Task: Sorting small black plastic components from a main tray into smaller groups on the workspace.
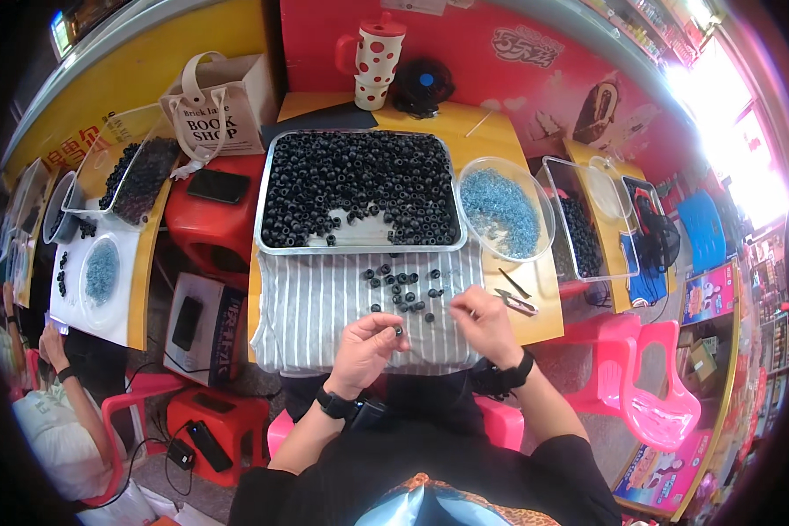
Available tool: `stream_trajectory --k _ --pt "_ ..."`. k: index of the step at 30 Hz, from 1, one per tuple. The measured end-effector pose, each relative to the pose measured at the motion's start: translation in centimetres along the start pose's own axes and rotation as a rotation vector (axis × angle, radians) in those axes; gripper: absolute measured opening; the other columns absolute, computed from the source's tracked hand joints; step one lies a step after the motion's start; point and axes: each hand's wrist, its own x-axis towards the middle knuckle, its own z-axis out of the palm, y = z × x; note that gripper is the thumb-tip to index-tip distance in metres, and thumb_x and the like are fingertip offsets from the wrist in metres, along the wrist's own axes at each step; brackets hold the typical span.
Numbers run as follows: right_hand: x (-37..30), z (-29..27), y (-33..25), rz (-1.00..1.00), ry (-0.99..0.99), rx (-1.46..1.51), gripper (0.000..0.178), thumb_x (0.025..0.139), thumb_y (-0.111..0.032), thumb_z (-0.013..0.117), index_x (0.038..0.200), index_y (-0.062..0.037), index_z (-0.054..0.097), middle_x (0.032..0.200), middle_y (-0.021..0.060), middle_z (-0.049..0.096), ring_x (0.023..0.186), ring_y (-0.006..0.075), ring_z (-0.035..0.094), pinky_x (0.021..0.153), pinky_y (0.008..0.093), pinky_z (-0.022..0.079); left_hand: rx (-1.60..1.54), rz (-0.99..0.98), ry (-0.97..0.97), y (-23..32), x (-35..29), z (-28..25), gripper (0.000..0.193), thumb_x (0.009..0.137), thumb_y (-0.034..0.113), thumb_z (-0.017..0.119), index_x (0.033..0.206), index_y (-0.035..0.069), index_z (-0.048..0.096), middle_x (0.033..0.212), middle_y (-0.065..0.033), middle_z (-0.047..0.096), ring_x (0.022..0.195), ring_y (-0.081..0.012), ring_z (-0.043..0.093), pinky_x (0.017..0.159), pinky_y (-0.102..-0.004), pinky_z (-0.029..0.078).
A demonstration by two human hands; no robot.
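My left hand (362, 355) is closed, with a black bead (399, 332) pinched between thumb and fingertips. Across from it, my right hand (489, 328) has its fingers drawn together; anything between them is too small to make out. Both hands are above a grey-and-white striped cloth (302, 307). Loose black beads (402, 279) lie scattered on it, just beyond my fingers. A metal tray (359, 250) full of black beads sits at the cloth's far side. Right of the tray stands a clear round tub (510, 256) of tiny light-blue stones (508, 206).
Thread snips (519, 304) and dark tweezers (514, 282) lie right of the cloth. A spotted tumbler (379, 66) and a black fan (422, 83) stand behind the tray. Left are a tote bag (215, 110), phone (217, 186) and another person's hand (54, 348).
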Motion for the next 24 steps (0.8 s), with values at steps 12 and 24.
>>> stream_trajectory --k 12,24 --pt "1.2 0.9 -0.4 -0.016 0.090 -0.285 0.007 0.081 -0.008 0.061 0.087 -0.0062 0.064 0.081 0.0131 0.057 0.071 0.0352 0.060 0.061 0.0433 0.047 0.014 0.018 0.011 0.1 -0.1 0.1 0.019 0.092 0.007 0.061 0.110 -0.001 0.062 0.097 -0.0115 0.065 0.085 -0.0207 0.064 0.078 -0.0302 0.052" --pt "1.5 1.1 -0.8 0.052 -0.116 0.050 0.008 0.081 -0.005 0.065 0.087 -0.0010 0.062 0.077 0.0099 0.061 0.063 0.0177 0.062 0.054 0.0324 0.048 0.012 0.006 0.023 0.0 -0.1 0.0 0.021 0.093 0.005 0.060 0.112 -0.002 0.061 0.098 -0.0121 0.066 0.085 -0.0204 0.065 0.079 -0.0305 0.053"
